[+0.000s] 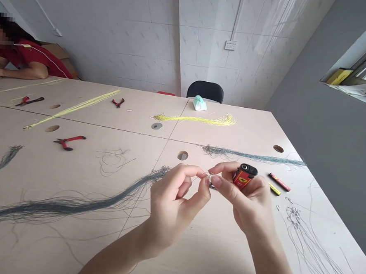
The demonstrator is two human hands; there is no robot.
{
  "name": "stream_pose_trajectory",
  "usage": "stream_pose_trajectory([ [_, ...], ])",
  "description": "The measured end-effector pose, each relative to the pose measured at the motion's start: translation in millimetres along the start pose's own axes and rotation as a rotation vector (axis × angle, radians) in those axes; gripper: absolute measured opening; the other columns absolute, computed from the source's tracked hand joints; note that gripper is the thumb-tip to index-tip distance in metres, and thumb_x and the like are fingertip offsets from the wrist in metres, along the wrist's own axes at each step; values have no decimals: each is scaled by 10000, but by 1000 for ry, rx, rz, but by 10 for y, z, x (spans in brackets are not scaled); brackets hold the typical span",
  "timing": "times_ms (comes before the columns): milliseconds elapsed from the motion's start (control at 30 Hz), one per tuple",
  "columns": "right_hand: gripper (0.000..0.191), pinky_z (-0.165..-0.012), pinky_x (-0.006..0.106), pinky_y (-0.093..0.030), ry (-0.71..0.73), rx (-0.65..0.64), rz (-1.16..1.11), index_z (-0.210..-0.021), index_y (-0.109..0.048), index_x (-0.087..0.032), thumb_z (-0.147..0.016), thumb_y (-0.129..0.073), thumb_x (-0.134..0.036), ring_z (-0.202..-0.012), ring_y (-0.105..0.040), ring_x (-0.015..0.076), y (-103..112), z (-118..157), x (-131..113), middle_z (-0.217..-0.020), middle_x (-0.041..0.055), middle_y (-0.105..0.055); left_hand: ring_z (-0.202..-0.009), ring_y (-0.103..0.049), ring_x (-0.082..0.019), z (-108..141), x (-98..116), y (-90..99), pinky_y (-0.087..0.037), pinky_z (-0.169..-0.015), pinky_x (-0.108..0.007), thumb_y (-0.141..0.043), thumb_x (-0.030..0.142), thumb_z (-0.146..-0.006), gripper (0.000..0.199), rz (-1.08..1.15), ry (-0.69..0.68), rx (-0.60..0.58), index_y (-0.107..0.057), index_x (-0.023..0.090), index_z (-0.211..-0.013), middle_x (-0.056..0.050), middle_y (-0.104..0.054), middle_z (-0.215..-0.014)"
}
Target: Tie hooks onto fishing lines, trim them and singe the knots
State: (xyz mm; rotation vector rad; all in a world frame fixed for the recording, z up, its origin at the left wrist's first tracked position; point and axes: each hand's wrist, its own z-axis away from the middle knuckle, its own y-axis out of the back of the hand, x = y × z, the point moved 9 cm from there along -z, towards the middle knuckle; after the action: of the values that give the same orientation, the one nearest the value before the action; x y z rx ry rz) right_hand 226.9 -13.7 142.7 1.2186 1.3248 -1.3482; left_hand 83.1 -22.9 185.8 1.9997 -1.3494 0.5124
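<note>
Fine grey line, a single thin strand, runs between the fingertips of both hands, with a small metal piece at the right hand's pinch; too small to identify.

Left hand: closed to a pinch, thumb and index fingertips together on the strand, other fingers curled in.

Right hand: closed, thumb and index pinching at the strand while the remaining fingers wrap a red lighter. Lighter upright in the palm, top end showing above the fingers, prancing-horse badge on its side.

Around the hands, on a pale laminate table: a thick grey strand bundle starts just beyond the left hand and sweeps away left. A second grey bundle lies straight ahead of the right hand. To the right of the right hand, near it, sit a red stick and a yellow stick, purpose unclear. Farther right, loose grey strands with small hooks.

Farther ahead of the hands: a yellow strand bundle and red-handled pliers. Beyond the left hand, at the far table edge, a co-worker's arm in a red sleeve rests on the table, well apart.
</note>
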Motion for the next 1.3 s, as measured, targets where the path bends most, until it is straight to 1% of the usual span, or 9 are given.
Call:
stream_pose_trajectory([
  [233, 217, -491, 290, -181, -4, 64, 11, -721, -640, -227, -777, -743, -410, -515, -218, 102, 103, -34, -46, -551, -62, -258, -455, -269, -56, -8, 52, 19, -287, -418, -195, -638, 126, -842, 100, -43, -32, 17, -595, 216, -843, 94, -233, -575],
  [300, 319, -493, 289, -177, -25, -35, -50, -659, -546, -211, -800, -674, -467, -517, -217, 97, 37, -63, -49, -576, -50, -299, -457, -264, -55, -4, 51, 25, -288, -422, -196, -638, 116, -842, 111, -40, -38, 23, -593, 217, -846, 93, -224, -581],
  [400, 488, -486, 290, -157, -126, -277, -152, -581, -407, -207, -836, -489, -616, -502, -203, 92, -198, -49, 5, -571, -41, -286, -460, -263, -58, 7, 44, 25, -281, -424, -202, -641, 120, -844, 110, -39, -38, 27, -594, 219, -856, 92, -224, -582],
  [467, 496, -482, 287, -136, -192, -340, -202, -569, -363, -211, -839, -432, -621, -489, -171, 87, -298, -25, 63, -549, -51, -248, -459, -265, -61, 14, 39, 24, -275, -422, -208, -645, 134, -846, 101, -48, -33, 32, -596, 221, -857, 93, -225, -576],
  [667, 421, -468, 281, -113, -242, -263, -297, -531, -328, -218, -789, -422, -537, -485, -119, 85, -358, -45, 204, -516, -65, -189, -446, -279, -52, 32, 15, -7, -308, -429, -171, -619, 120, -868, 110, -16, -14, 52, -577, 221, -869, 104, -244, -555],
  [867, 418, -448, 268, -96, -337, -227, -371, -518, -315, -222, -754, -456, -537, -475, -94, 78, -378, -50, 344, -505, -76, -167, -426, -306, -48, 86, -49, -168, -320, -414, -154, -578, 142, -910, 83, 13, 16, 13, -551, 220, -921, 114, -305, -523],
  [1033, 412, -446, 252, -103, -385, -165, -388, -516, -322, -218, -724, -484, -535, -466, -99, 71, -359, -52, 410, -491, -86, -163, -407, -446, -61, 143, -183, -297, -392, -403, -149, -516, 199, -957, 34, 98, 116, -47, -509, 225, -977, 100, -455, -521],
  [1167, 409, -442, 249, -102, -392, -148, -385, -511, -326, -217, -713, -490, -532, -462, -104, 66, -345, -61, 425, -497, -83, -184, -443, -561, -57, 150, -182, -332, -480, -464, -127, -492, 177, -970, 77, 139, 104, -66, -462, 233, -1013, 90, -585, -579],
  [1300, 402, -446, 247, -106, -390, -140, -374, -507, -329, -215, -708, -487, -525, -467, -105, 67, -331, -70, 429, -499, -82, -182, -483, -624, -63, 139, -176, -349, -504, -478, -115, -477, 162, -975, 85, 155, 96, -69, -441, 231, -1009, 77, -640, -611],
])
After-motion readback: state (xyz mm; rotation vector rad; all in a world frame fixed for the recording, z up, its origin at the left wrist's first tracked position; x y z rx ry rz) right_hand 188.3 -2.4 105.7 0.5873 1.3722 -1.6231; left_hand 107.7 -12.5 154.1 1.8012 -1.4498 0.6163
